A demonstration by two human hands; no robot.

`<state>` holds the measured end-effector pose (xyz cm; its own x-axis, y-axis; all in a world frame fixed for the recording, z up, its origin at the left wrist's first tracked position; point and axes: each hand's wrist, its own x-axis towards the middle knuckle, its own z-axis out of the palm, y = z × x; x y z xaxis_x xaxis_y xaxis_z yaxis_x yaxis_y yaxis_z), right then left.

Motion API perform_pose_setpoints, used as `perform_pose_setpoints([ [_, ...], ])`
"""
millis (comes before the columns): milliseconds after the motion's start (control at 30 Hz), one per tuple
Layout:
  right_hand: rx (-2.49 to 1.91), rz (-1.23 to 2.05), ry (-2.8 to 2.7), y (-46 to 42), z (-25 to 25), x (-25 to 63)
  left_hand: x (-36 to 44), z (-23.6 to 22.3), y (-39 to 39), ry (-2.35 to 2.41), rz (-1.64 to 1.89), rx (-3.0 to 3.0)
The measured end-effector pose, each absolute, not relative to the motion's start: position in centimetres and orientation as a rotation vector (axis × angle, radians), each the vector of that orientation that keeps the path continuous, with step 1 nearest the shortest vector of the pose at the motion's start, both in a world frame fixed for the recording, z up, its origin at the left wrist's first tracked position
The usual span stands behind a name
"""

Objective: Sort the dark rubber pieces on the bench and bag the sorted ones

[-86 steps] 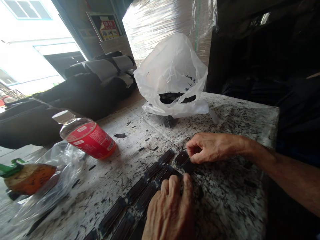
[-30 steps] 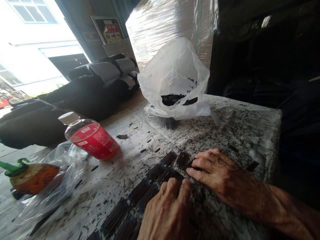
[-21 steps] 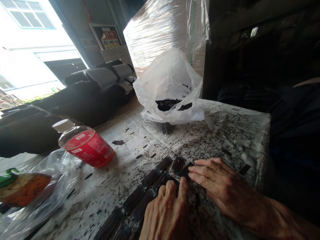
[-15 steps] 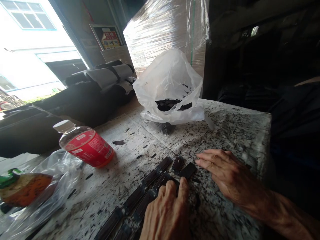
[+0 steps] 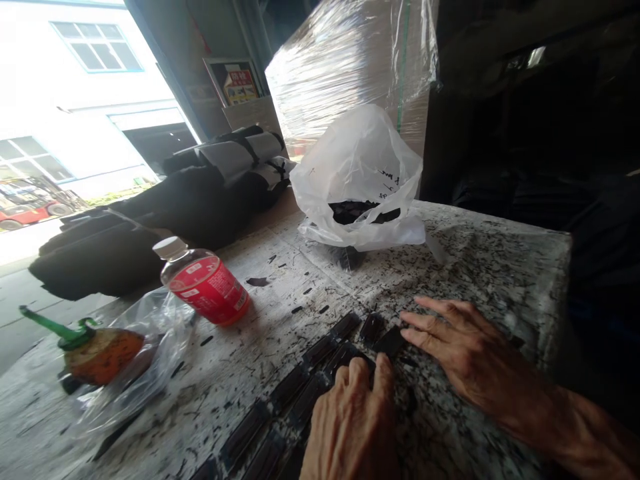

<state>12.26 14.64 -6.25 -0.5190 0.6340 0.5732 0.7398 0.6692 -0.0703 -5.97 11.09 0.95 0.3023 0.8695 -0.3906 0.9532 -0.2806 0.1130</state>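
In front of the bag [image 5: 357,167], on the wearer's side of it, dark strips [image 5: 290,387] lie on the surface [image 5: 505,250] in two slanting rows, the far ends nearest the bag and the near ends running away from it to the lower left. That much of the laying-out looks done, though how many strips there are cannot be told, since some pass under the left hand [image 5: 353,420] or out at the lower edge. At the end of the rows nearest the bag lies a flat black patch [image 5: 390,341], bare on top as far as can be seen; by its look this end is the unfinished part. The left hand, in front of the bag, bends its fingers down over the rows, the index fingertip at the near edge of the patch; whether that grip pinches anything cannot be told. The right hand, in front of the bag and to its right, has its grip spread, holding nothing visible, with fingertips at the patch's right end, touching or just beside it. Inside the bag's mouth more black pieces [image 5: 353,212] show; whether they match the patch is unclear, so the amount left cannot be judged. Left of the bag are loose scraps [image 5: 258,282] and, beyond them, a bottle [image 5: 213,290].
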Motion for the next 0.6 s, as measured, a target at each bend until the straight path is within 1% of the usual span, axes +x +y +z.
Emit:
perform_pose_setpoints([
  [233,-0.910,-0.131,-2.356,14.9,-6.6,11.6,-5.5,0.9,9.9,1.678,-0.308,2.240],
  [400,-0.900,0.053,-2.294,14.6,-5.8,11.9,-7.1,0.7,8.8,1.611,-0.141,2.147],
  [500,-0.912,0.203,-2.221,13.8,-5.0,11.5,-8.6,0.4,8.3,1.575,0.031,2.083],
  [600,-0.894,0.396,-2.171,13.0,-4.2,10.6,-9.2,0.0,7.7,1.484,0.416,1.998],
])
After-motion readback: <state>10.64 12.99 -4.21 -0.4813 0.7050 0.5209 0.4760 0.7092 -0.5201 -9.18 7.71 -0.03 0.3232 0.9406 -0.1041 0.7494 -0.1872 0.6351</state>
